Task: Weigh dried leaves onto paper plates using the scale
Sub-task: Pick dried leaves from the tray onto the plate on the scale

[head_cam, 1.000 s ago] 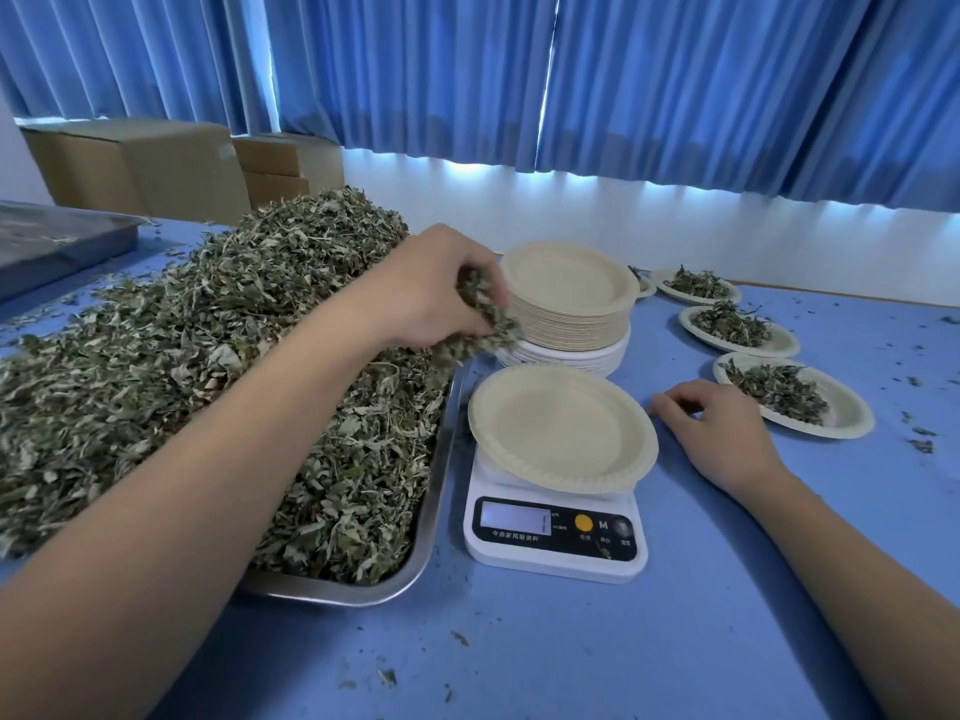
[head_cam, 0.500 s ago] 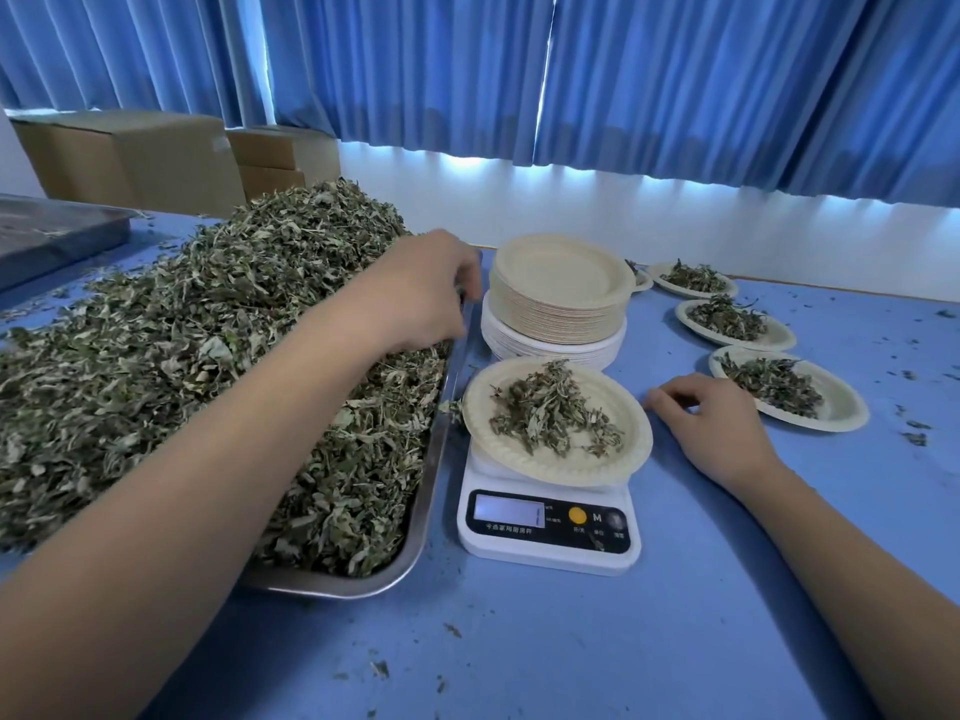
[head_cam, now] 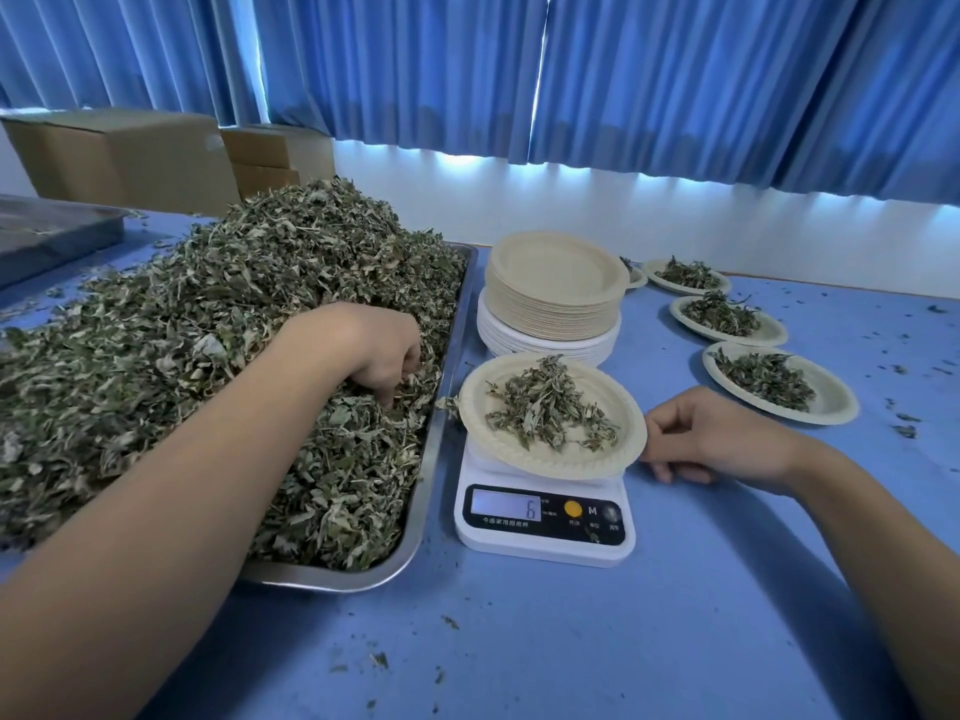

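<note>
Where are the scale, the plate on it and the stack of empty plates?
scale (head_cam: 540,554): head view, white front edge.
plate on the scale (head_cam: 631,433): head view, bare right rim.
stack of empty plates (head_cam: 558,267): head view, top plate's centre.

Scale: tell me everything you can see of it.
White plastic scale, low and flat on the blue table, just right of the metal tray. Its black front panel has a lit display reading 6, a yellow button, an M key and a dark button. A paper plate with a small heap of leaves sits on top, overhanging it.
</note>
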`<state>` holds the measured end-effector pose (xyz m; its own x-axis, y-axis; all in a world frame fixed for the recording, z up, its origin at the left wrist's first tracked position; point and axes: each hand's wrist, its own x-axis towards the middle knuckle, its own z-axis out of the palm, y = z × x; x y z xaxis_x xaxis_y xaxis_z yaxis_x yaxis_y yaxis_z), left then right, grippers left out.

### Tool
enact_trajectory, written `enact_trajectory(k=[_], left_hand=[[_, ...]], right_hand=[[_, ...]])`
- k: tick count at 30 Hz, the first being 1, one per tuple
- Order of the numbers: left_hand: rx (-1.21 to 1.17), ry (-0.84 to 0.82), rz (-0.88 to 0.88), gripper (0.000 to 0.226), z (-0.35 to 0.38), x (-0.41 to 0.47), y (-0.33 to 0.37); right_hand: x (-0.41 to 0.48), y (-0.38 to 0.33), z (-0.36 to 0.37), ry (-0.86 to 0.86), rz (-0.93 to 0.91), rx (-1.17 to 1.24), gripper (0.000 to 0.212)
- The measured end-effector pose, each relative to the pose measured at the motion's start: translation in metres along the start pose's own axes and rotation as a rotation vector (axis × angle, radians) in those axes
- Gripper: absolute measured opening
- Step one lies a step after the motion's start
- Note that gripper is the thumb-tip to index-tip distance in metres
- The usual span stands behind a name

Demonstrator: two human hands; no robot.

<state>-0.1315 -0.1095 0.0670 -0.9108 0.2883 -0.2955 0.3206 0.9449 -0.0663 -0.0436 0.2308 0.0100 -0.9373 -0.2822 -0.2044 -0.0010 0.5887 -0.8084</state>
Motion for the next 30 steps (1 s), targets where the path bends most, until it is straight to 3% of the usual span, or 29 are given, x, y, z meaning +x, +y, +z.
enact_trajectory(k=[5, 11, 15, 25, 30], left_hand=[[-0.074, 0.054, -0.016, 0.027, -0.002, -0.005, -0.001], [-0.133, 0.220, -0.025, 0.017, -0.008, -0.008, 0.001], [-0.147, 0.368, -0.084, 0.026, -0.014, -0.012, 0.004], [-0.249, 0.376, -0.090, 0.022, -0.021, -0.021, 0.004], [-0.301, 0.519, -0.108, 0.026, -0.027, -0.024, 0.002]], right_hand=[[-0.005, -0.005, 0.002, -0.207, 0.072, -0.009, 0.046], [-0.004, -0.003, 0.000, -0.247, 0.059, 0.001, 0.042], [-0.003, 0.001, -0.002, -0.256, 0.041, 0.036, 0.039], [-0.003, 0.013, -0.012, -0.232, 0.036, 0.175, 0.038], [-0.001, 0.016, -0.012, -0.228, 0.047, 0.193, 0.042]])
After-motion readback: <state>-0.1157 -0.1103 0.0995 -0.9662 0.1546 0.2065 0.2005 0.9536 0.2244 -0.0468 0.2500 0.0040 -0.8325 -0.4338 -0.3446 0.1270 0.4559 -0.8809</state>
